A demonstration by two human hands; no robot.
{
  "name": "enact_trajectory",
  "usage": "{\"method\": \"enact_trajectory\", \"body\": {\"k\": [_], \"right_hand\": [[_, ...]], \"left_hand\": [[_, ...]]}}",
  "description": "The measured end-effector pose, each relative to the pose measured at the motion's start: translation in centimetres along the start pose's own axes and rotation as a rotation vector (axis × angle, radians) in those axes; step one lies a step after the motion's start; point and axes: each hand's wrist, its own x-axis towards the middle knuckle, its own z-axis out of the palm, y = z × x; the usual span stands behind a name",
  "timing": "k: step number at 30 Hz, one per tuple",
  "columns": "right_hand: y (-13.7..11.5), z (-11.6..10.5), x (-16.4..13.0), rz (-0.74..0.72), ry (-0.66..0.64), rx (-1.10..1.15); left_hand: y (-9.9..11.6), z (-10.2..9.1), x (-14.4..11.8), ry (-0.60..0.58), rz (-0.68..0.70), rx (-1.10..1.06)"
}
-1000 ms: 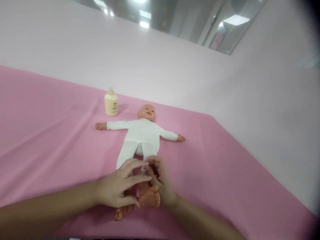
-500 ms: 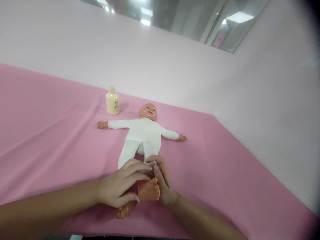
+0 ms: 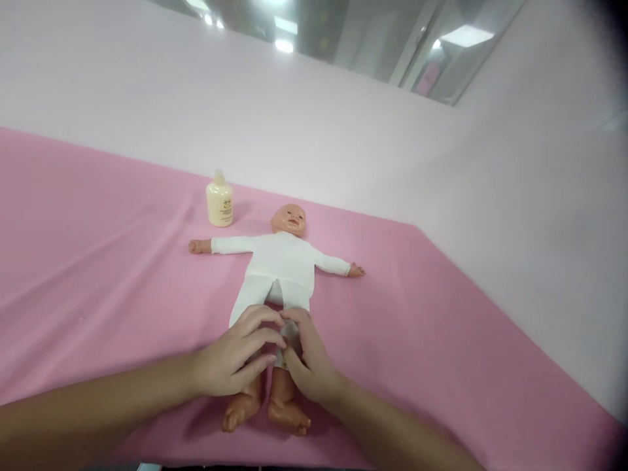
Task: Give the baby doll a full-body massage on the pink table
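A baby doll (image 3: 279,258) in a white cloth body lies on its back, arms spread and feet toward me. My right hand (image 3: 314,366) curls around the knee of its leg on the right, thumb and forefinger on the white cloth. My left hand (image 3: 240,360) reaches across the other leg, its curved fingers apart and their tips by the same knee. Part of both legs is hidden under my hands. Below them the doll's bare feet (image 3: 289,415) rest on the pink cover.
Left of the doll's head stands a cream pump bottle (image 3: 220,204). The pink cover (image 3: 122,275) has creases on the left and ends at a pale wall (image 3: 245,111). A window (image 3: 343,39) is set in the wall above.
The doll's leg on the right, raised with its sole toward me before, has come down onto the cover. My hands have shifted from around its ankle to its knee.
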Motion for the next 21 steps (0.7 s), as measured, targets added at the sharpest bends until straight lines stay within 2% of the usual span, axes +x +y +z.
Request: {"method": "enact_trajectory", "body": {"k": [6,13,15,17,19,21], "right_hand": [[0.8,-0.3,1.1,0.121,0.041,-0.127],[2.7,-0.1,1.7,0.437,0.153,0.129],[3.0,0.0,1.8,0.472,0.199,0.231],[3.3,0.0,1.9,0.477,0.241,0.335],[3.5,0.0,1.9,0.481,0.273,0.429],[3.8,-0.1,1.9,0.510,0.291,0.501]], "left_hand": [[-1.0,-0.1,0.2,0.002,-0.082,0.073],[-3.7,-0.6,1.4,0.127,-0.173,0.152],[-4.8,-1.1,3.0,0.161,-0.180,0.178],[-6.4,-1.9,5.8,0.218,-0.191,0.203],[-8.6,-2.7,9.6,0.305,-0.226,0.204],[-11.2,-3.4,13.7,0.458,-0.305,0.175]]}}
